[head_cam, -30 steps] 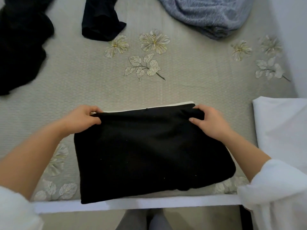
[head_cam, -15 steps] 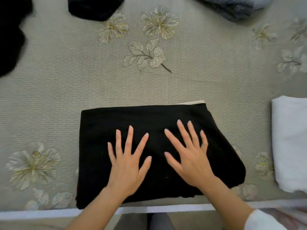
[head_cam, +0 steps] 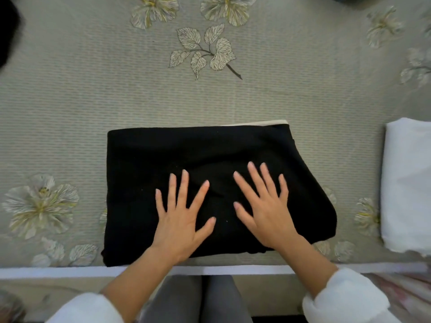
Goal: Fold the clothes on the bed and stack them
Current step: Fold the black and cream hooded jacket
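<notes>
Laid flat on folded black garment (head_cam: 186, 155), fingers spread wide, gripping nothing: left hand (head_cam: 180, 220), right hand (head_cam: 268, 213). Far right on floral bedspread (head_cam: 93, 101), apart: folded white cloth (head_cam: 408, 183).

we log: folded black fabric garment (head_cam: 210, 155) plain (a cream strip (head_cam: 263, 122) at its far edge) | grey-green ribbed bedspread (head_cam: 93, 108) with pale yellow-centred flowers, dark-veined leaves | white folded cloth (head_cam: 408, 183) plain

Folded garment (head_cam: 210, 155) on bed (head_cam: 93, 113), both hands atop, folded cloth (head_cam: 408, 183) to its right
</notes>
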Demonstrator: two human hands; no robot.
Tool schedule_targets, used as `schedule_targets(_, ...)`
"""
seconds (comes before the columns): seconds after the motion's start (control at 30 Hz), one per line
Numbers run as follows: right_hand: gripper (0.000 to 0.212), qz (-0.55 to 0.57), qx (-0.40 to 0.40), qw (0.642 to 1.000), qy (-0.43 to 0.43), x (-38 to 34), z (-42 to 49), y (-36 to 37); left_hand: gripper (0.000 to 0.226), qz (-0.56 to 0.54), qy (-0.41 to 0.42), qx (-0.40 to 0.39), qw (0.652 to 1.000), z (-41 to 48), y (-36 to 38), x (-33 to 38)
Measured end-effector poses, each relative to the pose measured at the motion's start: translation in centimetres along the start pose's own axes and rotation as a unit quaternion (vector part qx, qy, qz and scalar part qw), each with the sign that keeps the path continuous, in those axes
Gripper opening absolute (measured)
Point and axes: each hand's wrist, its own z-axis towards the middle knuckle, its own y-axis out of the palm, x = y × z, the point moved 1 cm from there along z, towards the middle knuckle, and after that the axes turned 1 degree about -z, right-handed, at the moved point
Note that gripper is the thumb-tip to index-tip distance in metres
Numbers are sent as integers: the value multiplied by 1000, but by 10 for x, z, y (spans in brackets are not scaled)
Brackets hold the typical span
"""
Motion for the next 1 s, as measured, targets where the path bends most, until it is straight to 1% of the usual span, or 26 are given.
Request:
schedule_targets(0.03,60,-16,-8,999,-31,0,-13,2,76,11,19,-11,1000,-11,3,1)
schedule_targets(0.07,57,-34,-25,998,-40,3,-23,5,75,22,23,-27,999,-20,5,0)
schedule_targets(0.1,55,-45,-40,998,-21,9,-31,5,73,29,14,-43,999,-27,6,-2)
schedule_targets(0.17,54,-45,-35,996,73,28,-41,1,72,30,-8,-61,998,-33,5,-7)
schedule_targets(0.23,57,-18,3,982,188,48,-49,-6,73,16,-11,-61,998,-34,0,-7)
schedule_targets(0.27,58,6,25,968,248,56,-53,-10,74,6,-4,-58,998,-34,-2,-3)
schedule_targets(0.3,59,38,48,947,317,63,-59,-12,75,-1,7,-58,998,-34,-3,2)
schedule_targets(0.37,62,125,69,878,457,68,-68,-13,77,-6,35,-65,997,-37,0,18)
schedule_targets(0.4,57,155,62,855,491,68,-71,-12,79,-6,43,-72,996,-38,4,25)
schedule_targets(0.43,48,170,46,856,486,68,-74,-11,82,-4,42,-82,996,-40,10,31)
schedule_targets(0.47,39,175,38,872,455,67,-76,-10,87,2,34,-101,994,-40,16,34)
schedule_targets(0.53,30,146,84,903,396,73,-77,-15,104,40,13,-142,989,-40,27,32)
schedule_targets(0.57,29,113,105,909,387,80,-75,-19,111,67,8,-156,985,-39,31,30)
schedule_targets(0.6,30,85,94,914,384,87,-72,-22,115,87,4,-165,982,-37,33,27)
schedule_targets(0.63,33,71,53,914,396,92,-70,-23,116,97,1,-175,980,-35,33,26)
schedule_targets(0.67,35,75,5,906,416,97,-67,-23,117,97,-1,-188,977,-34,31,25)
schedule_targets(0.7,36,92,-28,897,432,99,-63,-23,117,89,0,-202,975,-33,30,25)
schedule_targets(0.73,37,105,-31,894,434,97,-58,-24,114,70,6,-213,975,-33,27,25)
schedule_targets(0.77,41,102,-10,904,414,90,-54,-27,109,39,14,-213,976,-33,23,26)
schedule_targets(0.8,46,88,23,924,371,79,-49,-29,101,0,21,-197,980,-34,20,27)
schedule_targets(0.87,54,74,84,963,247,48,-39,-29,80,-49,20,-134,990,-37,14,31)
schedule_targets(0.9,55,74,85,977,178,30,-35,-27,73,-48,8,-105,993,-40,14,35)
schedule_targets(0.93,56,64,57,990,113,15,-32,-22,69,-40,-12,-86,995,-41,15,38)
schedule_targets(0.97,57,40,8,997,60,5,-30,-15,69,-35,-40,-74,996,-42,17,38)
schedule_targets(1.0,57,10,-36,999,28,2,-28,-9,71,-35,-70,-65,995,-42,19,34)
